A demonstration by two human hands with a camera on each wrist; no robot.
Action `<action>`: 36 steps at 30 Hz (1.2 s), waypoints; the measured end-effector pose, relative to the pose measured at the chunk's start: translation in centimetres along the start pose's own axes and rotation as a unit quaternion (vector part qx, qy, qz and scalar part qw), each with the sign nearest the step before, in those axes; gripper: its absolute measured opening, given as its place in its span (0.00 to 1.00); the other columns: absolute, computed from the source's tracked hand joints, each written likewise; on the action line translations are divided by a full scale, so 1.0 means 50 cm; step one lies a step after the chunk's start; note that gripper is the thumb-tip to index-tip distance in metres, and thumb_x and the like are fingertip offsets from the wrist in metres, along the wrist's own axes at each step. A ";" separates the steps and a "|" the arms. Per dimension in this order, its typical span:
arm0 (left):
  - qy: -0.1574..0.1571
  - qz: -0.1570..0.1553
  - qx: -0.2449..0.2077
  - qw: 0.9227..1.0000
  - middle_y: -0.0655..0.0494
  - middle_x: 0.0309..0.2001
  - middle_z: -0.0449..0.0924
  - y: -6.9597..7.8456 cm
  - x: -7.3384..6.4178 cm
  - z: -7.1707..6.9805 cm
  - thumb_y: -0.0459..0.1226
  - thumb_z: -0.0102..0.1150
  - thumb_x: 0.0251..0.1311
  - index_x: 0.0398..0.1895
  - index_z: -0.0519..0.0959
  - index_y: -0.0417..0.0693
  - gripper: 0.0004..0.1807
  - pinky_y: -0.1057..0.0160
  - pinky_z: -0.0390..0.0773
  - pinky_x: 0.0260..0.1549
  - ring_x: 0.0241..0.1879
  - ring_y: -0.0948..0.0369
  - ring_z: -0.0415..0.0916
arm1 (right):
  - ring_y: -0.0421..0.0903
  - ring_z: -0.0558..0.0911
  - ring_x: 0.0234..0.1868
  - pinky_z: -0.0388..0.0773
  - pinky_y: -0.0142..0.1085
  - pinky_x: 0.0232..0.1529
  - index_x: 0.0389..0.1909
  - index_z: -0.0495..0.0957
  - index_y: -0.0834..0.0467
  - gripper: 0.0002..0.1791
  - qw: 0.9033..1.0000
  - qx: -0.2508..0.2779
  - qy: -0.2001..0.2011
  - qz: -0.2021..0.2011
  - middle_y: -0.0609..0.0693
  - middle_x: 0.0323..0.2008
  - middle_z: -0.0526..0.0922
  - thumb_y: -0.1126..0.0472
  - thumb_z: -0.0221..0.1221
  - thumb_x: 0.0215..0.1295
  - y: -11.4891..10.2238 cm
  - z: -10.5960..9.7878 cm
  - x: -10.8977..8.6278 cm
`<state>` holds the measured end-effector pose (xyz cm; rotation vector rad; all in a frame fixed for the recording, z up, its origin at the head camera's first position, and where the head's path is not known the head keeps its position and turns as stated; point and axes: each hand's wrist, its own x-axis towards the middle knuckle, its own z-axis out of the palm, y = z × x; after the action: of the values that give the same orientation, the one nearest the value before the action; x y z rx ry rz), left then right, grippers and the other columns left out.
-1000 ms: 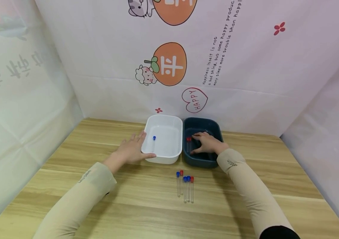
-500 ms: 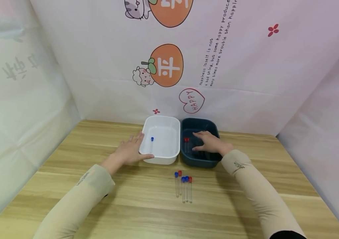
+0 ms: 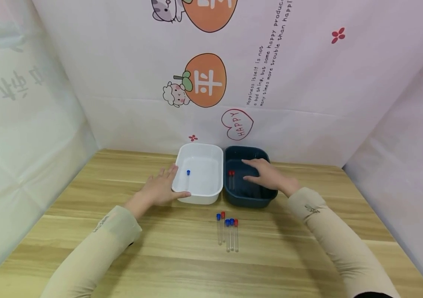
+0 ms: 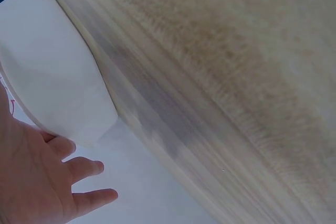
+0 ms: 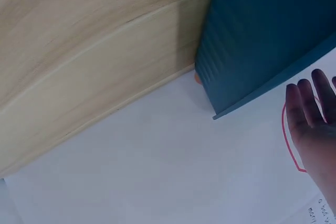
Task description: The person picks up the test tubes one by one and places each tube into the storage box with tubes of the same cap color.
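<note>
My left hand [image 3: 157,188] rests against the left side of a white plastic basin [image 3: 204,199], fingers spread along its outer wall and thumb at the front rim. One clear tube with a blue cap [image 3: 188,172] lies inside. Over the dark blue basin [image 3: 250,202] on the right, my right hand [image 3: 267,174] hovers with fingers spread and holds nothing. Two red-capped tubes [image 3: 231,182] lie side by side at that basin's left. In the right wrist view the hand [image 5: 315,124] shows beyond the dark basin's rim [image 5: 278,80], fingers extended.
Several clear tubes with blue and red caps [image 3: 228,234] lie on the wooden table [image 3: 152,256] in front of the basins. Behind the basins rises a printed white cloth [image 3: 293,124], with more cloth at both sides.
My right hand has drawn away from the red-capped tubes, moving right and upward, its fingers parting. The left hand stays at the white basin. The head view shifts slightly.
</note>
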<state>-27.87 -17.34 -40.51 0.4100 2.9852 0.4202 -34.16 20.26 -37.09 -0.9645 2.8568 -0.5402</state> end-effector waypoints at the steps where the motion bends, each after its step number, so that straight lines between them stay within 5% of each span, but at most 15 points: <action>1: 0.000 0.000 0.001 1.000 0.46 0.82 0.41 0.000 0.000 -0.001 0.73 0.54 0.60 0.83 0.44 0.39 0.64 0.27 0.48 0.68 0.79 0.37 0.42 | 0.67 0.61 0.74 0.58 0.61 0.72 0.76 0.63 0.65 0.37 1.000 0.001 0.005 0.000 0.68 0.72 0.66 0.52 0.62 0.74 -0.002 -0.001 -0.003; 16: -0.002 -0.001 -0.001 1.000 0.46 0.83 0.40 -0.003 -0.002 -0.004 0.72 0.55 0.60 0.83 0.44 0.39 0.64 0.27 0.49 0.68 0.78 0.37 0.42 | 0.61 0.70 0.69 0.68 0.58 0.67 0.73 0.69 0.61 0.32 0.998 -0.012 0.055 -0.025 0.63 0.69 0.72 0.54 0.63 0.74 -0.053 -0.003 -0.056; 36: -0.005 0.000 -0.007 1.000 0.44 0.82 0.41 0.005 -0.005 -0.008 0.71 0.55 0.61 0.83 0.44 0.38 0.63 0.27 0.49 0.68 0.78 0.36 0.42 | 0.55 0.80 0.60 0.79 0.54 0.56 0.67 0.76 0.60 0.27 0.982 0.009 0.138 -0.130 0.57 0.62 0.81 0.61 0.67 0.69 -0.088 0.012 -0.150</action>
<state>-27.63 -17.26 -40.05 0.4100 2.9717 0.4381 -25.54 21.30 -36.37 -1.3714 2.9688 -0.7777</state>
